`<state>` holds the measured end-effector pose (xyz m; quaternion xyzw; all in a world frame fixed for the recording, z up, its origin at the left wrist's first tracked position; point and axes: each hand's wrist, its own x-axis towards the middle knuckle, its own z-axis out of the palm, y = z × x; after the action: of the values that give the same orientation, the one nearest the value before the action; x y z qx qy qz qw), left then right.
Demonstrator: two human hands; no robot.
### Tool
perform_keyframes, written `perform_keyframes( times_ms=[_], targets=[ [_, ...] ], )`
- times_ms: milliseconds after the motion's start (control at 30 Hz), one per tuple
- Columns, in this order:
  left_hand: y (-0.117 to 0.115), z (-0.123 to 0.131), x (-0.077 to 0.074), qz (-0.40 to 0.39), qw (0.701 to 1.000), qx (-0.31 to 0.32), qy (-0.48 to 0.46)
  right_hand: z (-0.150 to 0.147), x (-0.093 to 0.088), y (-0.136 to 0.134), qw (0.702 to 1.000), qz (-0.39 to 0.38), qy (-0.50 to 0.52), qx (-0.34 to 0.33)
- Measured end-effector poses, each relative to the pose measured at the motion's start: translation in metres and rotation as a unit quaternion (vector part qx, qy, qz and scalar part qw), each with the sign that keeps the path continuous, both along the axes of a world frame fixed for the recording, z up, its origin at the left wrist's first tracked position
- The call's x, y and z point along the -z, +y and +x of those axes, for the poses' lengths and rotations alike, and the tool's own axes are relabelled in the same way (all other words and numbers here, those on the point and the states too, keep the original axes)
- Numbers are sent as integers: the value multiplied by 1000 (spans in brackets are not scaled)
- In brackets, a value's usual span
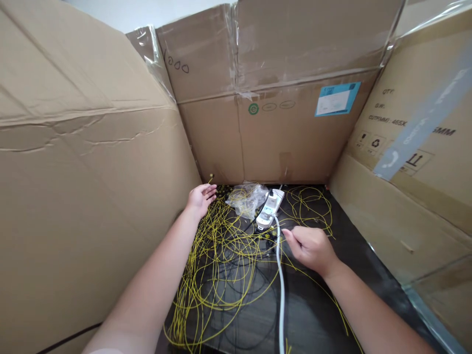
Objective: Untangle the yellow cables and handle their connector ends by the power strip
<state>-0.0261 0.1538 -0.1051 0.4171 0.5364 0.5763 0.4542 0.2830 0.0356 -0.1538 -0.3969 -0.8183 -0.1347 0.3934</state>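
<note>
My left hand (202, 199) is at the far left of the dark table, fingers stretched out and slightly apart. Beside its fingertips a thin yellow wire with a small dark-and-yellow end (211, 176) stands up against the cardboard. Below that hand spreads a loose tangle of yellow wires (221, 246). My right hand (312, 247) is closed, thumb against the curled fingers, just right of a white cable (280, 275). Yellow wires run near and beneath it; whatever its fingers hold is hidden. Between the hands lies a white power strip (275, 199) with plugs in it.
Tall cardboard walls surround the dark table (250, 324), at left (88, 206), back (283, 142) and right (401, 206). A crumpled clear plastic bag (246, 199) lies beside the strip. More yellow wire coils (309, 204) rest at the back right.
</note>
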Motion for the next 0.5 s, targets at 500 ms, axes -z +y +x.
perform_keyframes(
  times_ms=[500],
  targets=[
    [-80,55,-18,111,978,179,8,-1,-5,-4,999,-37,20,-15]
  ],
)
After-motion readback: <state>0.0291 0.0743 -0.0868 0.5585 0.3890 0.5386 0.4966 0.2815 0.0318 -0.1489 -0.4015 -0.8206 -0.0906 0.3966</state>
